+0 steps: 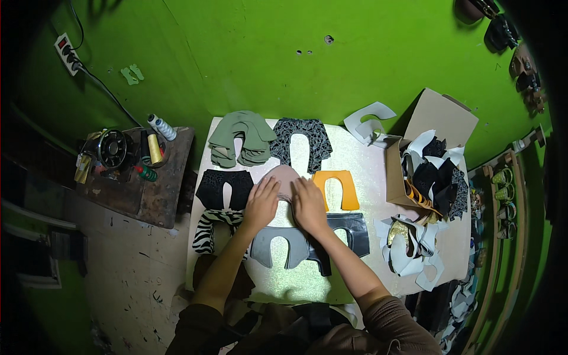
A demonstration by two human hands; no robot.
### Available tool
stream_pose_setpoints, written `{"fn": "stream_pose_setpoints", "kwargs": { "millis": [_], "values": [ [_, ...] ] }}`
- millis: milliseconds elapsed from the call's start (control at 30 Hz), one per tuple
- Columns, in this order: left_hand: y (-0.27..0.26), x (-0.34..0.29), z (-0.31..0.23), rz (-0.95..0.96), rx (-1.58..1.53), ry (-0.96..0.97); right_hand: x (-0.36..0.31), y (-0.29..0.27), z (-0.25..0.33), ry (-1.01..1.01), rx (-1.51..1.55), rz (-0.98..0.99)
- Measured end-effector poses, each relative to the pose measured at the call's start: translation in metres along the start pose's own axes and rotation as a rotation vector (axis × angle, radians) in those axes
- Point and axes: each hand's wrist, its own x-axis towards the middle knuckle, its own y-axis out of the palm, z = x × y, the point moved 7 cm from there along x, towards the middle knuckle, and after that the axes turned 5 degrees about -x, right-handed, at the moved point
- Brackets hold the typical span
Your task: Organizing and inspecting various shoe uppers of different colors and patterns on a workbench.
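Left hand (263,204): our fingers lie extended over the left side of a beige arched piece (280,176).
Right hand (308,204): apart from the left, ours rests on the piece's right side; whether either grips, we cannot tell.
Beige arched piece: we see it mid-table, between black pieces (210,189) and an orange piece (351,192).
Pale table (367,160): green pieces (222,142) lie farther from us, gray pieces (278,233) nearer.
Cardboard box (394,171): on our right, it stands open, filled with scraps (429,177).

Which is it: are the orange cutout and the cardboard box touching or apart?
Apart: the head view plainly shows pale tabletop between the orange cutout and the cardboard box to its right.
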Motion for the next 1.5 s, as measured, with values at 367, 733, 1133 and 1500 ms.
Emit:
{"fn": "stream_pose_setpoints", "kwargs": {
  "millis": [367,733,1133,1500],
  "values": [
    [0.020,-0.011,-0.003,0.044,0.204,0.049,-0.017,0.059,-0.013,-0.094,-0.247,0.124],
    [0.023,-0.026,-0.082,0.014,0.034,-0.096,-0.068,-0.028,-0.035,-0.164,0.258,0.154],
    [0.112,-0.025,-0.273,0.114,-0.312,0.011,-0.172,-0.153,-0.152,-0.088,0.349,-0.010],
    [0.160,0.004,-0.371,0.178,-0.341,0.106,-0.190,-0.250,-0.256,-0.065,-0.235,-0.275]
  ]
}}
